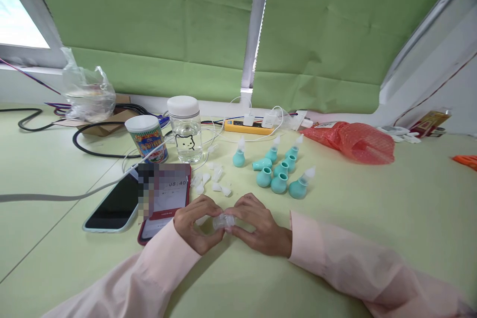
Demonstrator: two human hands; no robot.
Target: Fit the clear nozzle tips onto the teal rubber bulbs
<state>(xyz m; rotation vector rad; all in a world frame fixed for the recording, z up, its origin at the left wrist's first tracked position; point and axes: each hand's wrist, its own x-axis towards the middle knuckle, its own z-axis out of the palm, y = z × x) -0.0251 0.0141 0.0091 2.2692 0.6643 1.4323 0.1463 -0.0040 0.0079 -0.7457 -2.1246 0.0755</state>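
My left hand (199,223) and my right hand (259,223) meet at the front middle of the table, fingertips pinching a small clear plastic piece (223,221) between them. It looks short and tube-like; fingers cover its ends. Just beyond lie several loose translucent plastic tips (216,174). Farther right are several turquoise squeeze bulbs. Some have clear pointed tips fitted, such as the upright bulb (239,158) and the tilted bulb (298,189). Others show bare open necks, like the bulb (279,183) in the cluster, and one bulb (262,164) lies on its side.
Left of my hands lie a dark-screened phone (114,203) and a red-cased phone (167,206). Behind them stand a printed can (149,139) and a water bottle (185,131). A yellow power strip (248,128), white cables and red bubble wrap (354,141) lie farther back.
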